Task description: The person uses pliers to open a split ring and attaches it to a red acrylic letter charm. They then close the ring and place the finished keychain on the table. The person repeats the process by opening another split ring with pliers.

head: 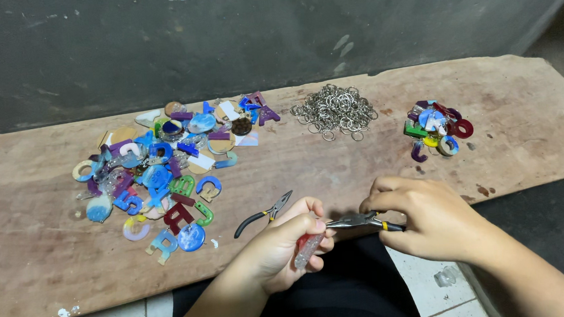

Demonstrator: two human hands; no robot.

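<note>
Glittery resin piece (308,248) held over the near edge of our wooden board (528,139), worked with pliers.

From the head camera, we see our left hand (289,245) pinching the small red-and-clear resin piece between thumb and fingers, while our right hand (427,217) is closed around the yellow-and-black handles of the pliers (361,221), whose tips meet the piece. A second pair of black-handled pliers (263,215) lies on the board just behind the left hand. Farther left sits a big heap of coloured resin letters (162,168); a pile of silver key rings (334,111) lies at the far middle, and a smaller cluster of finished pieces (437,129) rests to the right.
</note>
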